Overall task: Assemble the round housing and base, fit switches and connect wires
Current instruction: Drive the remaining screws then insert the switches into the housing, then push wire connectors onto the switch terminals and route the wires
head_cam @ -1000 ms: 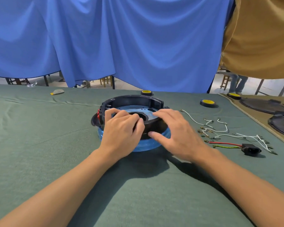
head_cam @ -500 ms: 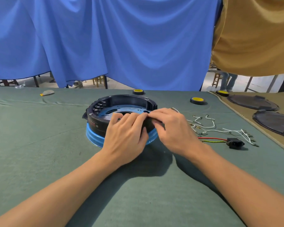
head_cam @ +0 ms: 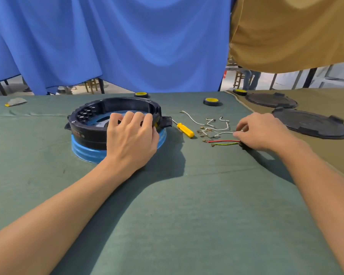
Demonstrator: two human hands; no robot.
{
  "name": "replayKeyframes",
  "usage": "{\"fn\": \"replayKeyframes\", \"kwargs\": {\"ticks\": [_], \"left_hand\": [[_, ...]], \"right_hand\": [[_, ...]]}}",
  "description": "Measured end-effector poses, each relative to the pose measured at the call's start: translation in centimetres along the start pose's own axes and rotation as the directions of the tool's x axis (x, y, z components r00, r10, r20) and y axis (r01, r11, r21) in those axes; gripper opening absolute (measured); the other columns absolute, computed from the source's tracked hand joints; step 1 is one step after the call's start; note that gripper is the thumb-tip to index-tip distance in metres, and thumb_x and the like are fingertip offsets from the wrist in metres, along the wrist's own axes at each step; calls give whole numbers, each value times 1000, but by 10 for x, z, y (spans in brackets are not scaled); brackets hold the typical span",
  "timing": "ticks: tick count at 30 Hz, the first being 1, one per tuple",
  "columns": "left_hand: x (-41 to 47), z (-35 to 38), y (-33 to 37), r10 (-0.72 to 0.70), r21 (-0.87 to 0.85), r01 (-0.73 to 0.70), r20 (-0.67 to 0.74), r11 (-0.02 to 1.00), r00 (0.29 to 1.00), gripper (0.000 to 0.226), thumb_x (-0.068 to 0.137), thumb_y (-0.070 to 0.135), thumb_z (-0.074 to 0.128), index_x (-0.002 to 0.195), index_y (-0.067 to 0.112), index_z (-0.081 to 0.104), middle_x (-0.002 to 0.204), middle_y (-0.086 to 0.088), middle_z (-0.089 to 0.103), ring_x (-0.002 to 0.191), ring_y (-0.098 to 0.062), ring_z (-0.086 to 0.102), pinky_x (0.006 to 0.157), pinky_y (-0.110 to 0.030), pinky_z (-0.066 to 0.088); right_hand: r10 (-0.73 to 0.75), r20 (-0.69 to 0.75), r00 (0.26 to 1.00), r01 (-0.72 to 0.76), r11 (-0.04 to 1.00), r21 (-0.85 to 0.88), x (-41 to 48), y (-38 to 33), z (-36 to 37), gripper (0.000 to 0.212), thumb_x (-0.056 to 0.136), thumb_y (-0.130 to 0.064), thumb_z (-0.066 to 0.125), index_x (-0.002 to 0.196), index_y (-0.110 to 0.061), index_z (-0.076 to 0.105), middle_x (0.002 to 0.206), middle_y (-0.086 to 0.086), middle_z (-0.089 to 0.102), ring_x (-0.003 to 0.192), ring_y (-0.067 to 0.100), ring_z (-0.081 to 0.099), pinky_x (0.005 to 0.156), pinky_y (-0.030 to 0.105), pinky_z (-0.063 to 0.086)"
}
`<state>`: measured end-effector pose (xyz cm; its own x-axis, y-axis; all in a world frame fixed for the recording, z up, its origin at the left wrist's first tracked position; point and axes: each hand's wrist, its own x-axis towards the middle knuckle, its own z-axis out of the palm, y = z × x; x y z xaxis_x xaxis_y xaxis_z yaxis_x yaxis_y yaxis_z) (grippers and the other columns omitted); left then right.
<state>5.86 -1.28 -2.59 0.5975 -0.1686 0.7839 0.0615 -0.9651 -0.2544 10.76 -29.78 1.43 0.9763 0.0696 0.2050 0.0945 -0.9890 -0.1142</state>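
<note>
- Holding the round housing steady: left hand lies over its near-right rim, fingers curled over the edge into the well. Left grip is closed on the housing.
- Housing sits on the blue base, nested, on the green worktop.
- Right hand is out among the loose wires, well apart from the housing. Thumb and forefinger pinch the end of a white wire; right grip is closed on that wire.
- Key relation: the white wire's long axis runs roughly left-right, free end trailing from the right grip toward the housing. The housing lies to the left of that grip, with the yellow screwdriver in between.
- Red wire and green-yellow wire lie just under the right grip, running the same way; they seem to end in a dark part below the palm, mostly hidden.
- Judgement: next is carrying the wire leftward to the housing. Right hand is nearer the wires, left nearer the terminals.
- Risk: snagging neighbouring leads on lift.
</note>
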Motion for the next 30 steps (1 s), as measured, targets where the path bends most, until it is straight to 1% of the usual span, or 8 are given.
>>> {"fn": "replayKeyframes", "kwargs": {"ticks": [4,8,13,17,20,25,27,30], "left_hand": [[-7,3,-5,54,20,-53,-66,998,996,28,94,27,49,101,6,66,73,-7,63,72,-32,58,73,-42,35],[-7,5,-6,67,10,-67,-72,998,995,31,93,33,54,103,6,67,74,-8,64,73,-33,59,76,-42,39],[-9,5,-8,83,-30,-86,-88,996,993,34,93,35,54,107,6,66,76,-8,65,74,-33,60,76,-42,40],[-9,7,-11,98,-48,-106,-157,993,983,33,95,37,52,101,9,69,72,-5,66,70,-30,61,77,-41,41],[-11,9,-23,111,-87,-136,-249,987,962,31,97,36,54,100,11,72,68,-2,66,65,-28,61,77,-40,43],[-15,10,-37,122,-139,-167,-288,976,950,26,96,33,57,100,13,74,71,-2,70,65,-27,63,77,-40,43],[-16,10,-39,120,-151,-173,-306,973,945,25,96,32,58,99,13,74,70,-1,69,63,-27,62,77,-39,45],[-15,11,-43,144,-145,-207,-358,968,922,24,95,29,59,96,12,75,66,0,66,60,-26,60,75,-38,46]], "right_hand": [[53,121,991,-33,986,-161,-1,-2,2,35,87,-52,59,109,-25,66,115,9,65,105,32,58,87,41,51],[105,59,993,-94,982,-164,-3,-4,4,37,85,-41,65,115,-20,62,117,13,61,104,36,57,85,42,52],[123,-36,992,-126,989,-74,-8,-10,-1,39,85,-46,68,116,-22,64,119,16,61,107,39,55,74,38,42],[-46,-11,999,47,983,178,-13,-24,-1,34,84,-49,68,110,-27,67,109,5,69,105,28,58,86,35,46],[-222,-47,974,223,902,369,-23,-48,9,25,84,-46,67,100,-28,71,91,-3,69,84,13,58,70,23,41],[-424,-56,904,422,861,284,-30,-76,28,26,88,-43,64,93,-20,75,86,-1,66,80,14,55,65,23,31],[-444,-82,892,447,843,299,-30,-78,29,22,87,-41,66,93,-20,74,87,-2,65,74,10,51,64,20,28],[-361,-161,919,390,766,512,-29,-78,26,17,82,-39,72,93,-27,73,89,-8,68,72,6,56,67,14,37]]}}
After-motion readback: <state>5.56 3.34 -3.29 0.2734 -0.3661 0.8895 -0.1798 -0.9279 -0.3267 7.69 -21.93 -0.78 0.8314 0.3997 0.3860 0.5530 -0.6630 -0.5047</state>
